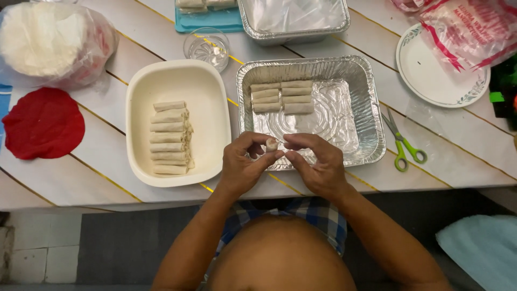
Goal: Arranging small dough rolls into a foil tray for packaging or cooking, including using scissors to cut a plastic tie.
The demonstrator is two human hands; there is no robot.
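Both hands meet over the near edge of a foil tray (364, 102). My left hand (243, 164) and my right hand (318, 164) pinch a small pale wrapped roll (272, 144) between their fingertips, seen end-on. Several finished rolls (282, 96) lie in two columns at the tray's far left corner. To the left, a cream rectangular dish (207, 97) holds a stack of several longer rolls (170, 138).
A second foil tray (293, 19) and a small glass bowl (208, 47) stand behind. Green-handled scissors (402, 142) lie right of the tray, beside a white plate (431, 70) and a red-printed plastic bag (468, 29). A bag of white wrappers (51, 43) and a red disc (43, 123) sit left.
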